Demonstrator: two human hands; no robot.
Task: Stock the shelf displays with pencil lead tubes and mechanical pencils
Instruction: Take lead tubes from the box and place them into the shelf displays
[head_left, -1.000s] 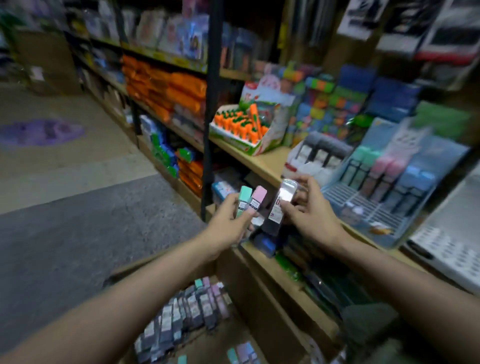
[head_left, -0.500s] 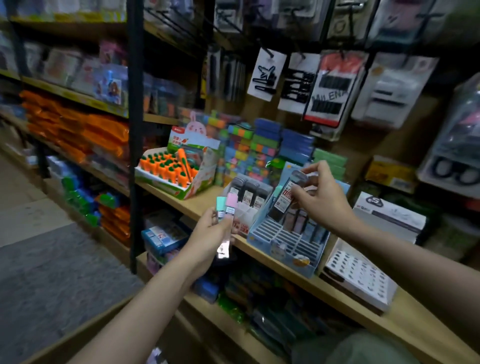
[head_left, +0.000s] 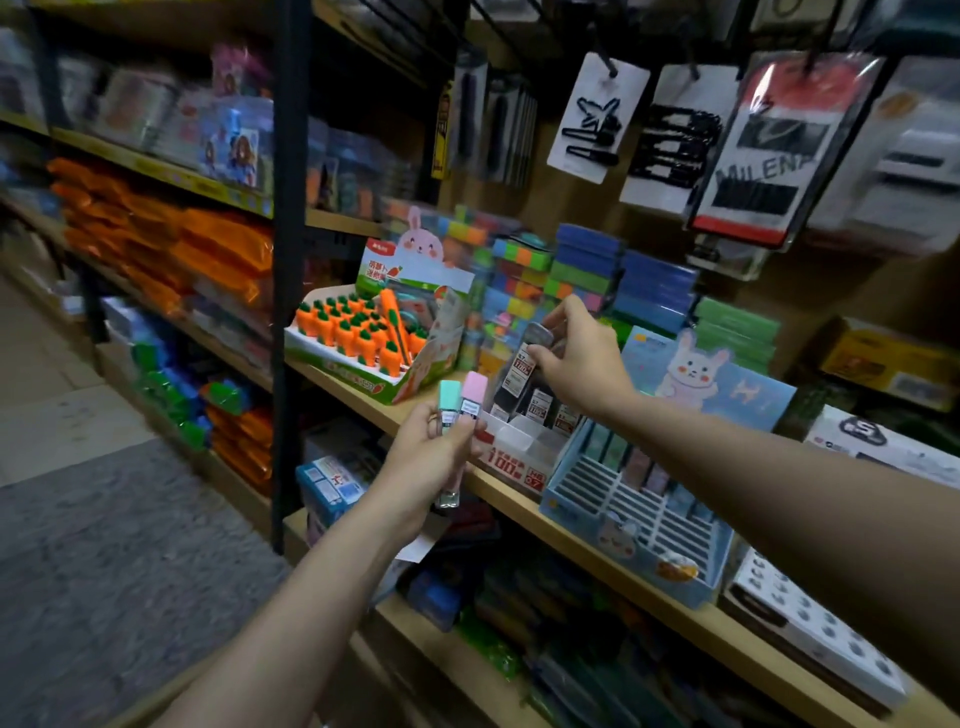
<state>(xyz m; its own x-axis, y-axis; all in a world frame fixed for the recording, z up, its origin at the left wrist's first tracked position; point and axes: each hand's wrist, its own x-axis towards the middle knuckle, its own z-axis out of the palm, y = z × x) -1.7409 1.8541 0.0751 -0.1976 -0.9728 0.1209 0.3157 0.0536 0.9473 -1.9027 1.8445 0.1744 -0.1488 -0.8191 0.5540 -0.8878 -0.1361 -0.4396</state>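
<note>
Leftmost, the carrot display box (head_left: 363, 358) sits at the front edge of the wooden shelf (head_left: 519, 499), with bare board showing beside it. Next, the left hand (head_left: 431, 462) is curled round two lead tubes held upright side by side: a green-capped tube (head_left: 448, 397) and a pink-capped tube (head_left: 474, 391), raised in front of the shelf edge and touching no display. Just right of them stands the white lead display (head_left: 514, 447); its front compartments look vacant, and about three dark tubes stand at its back. The right hand (head_left: 582, 358) hovers above that back row, thumb and fingers pinching one dark lead tube (head_left: 524, 364), tilted, its lower end down among the standing tubes; whether it touches them I cannot tell. Further right, the blue bunny display (head_left: 639, 525) has many open slots in front and a few tubes at the back, too blurred to count.
</note>
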